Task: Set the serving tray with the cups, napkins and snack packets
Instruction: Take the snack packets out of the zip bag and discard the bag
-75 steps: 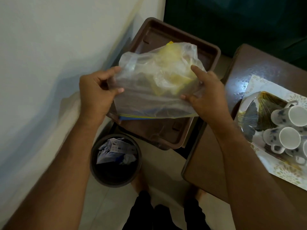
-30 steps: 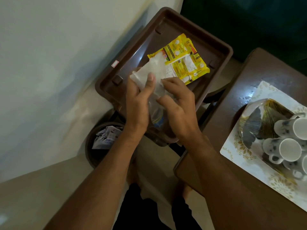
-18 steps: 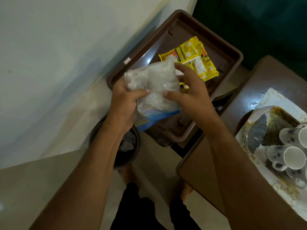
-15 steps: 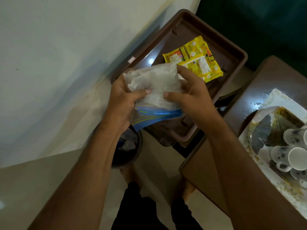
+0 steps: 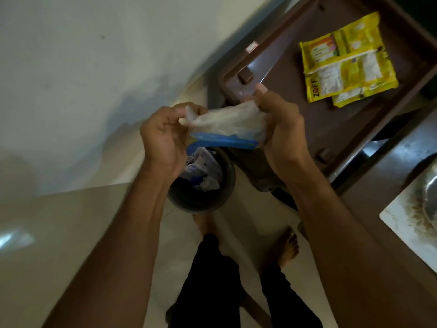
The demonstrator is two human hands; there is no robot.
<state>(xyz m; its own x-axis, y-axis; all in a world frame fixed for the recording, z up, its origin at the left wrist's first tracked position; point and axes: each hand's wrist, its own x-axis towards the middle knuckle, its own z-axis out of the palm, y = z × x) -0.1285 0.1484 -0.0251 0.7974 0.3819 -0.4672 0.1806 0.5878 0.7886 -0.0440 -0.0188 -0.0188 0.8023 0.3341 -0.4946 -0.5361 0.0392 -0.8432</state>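
Observation:
A crumpled clear zip bag (image 5: pixel 227 125) with a blue seal strip is held between both hands, above the near corner of the brown serving tray (image 5: pixel 279 60). My left hand (image 5: pixel 163 136) grips its left end. My right hand (image 5: pixel 281 129) grips its right end. Two yellow snack packets (image 5: pixel 345 60) lie overlapping in the tray, toward its far right. No cups or napkins show in this view.
A round dark bin (image 5: pixel 201 185) with crumpled paper stands on the floor right below the bag. A dark wooden table (image 5: pixel 369 181) is at the right, with a white patterned mat (image 5: pixel 402 221) and a metal plate's edge. The wall runs along the left. My legs and feet are below.
The yellow packets came out of the bag and lie in the tray. Both hands have crumpled the empty bag smaller and brought it toward me, over the bin. The cups slid out of view.

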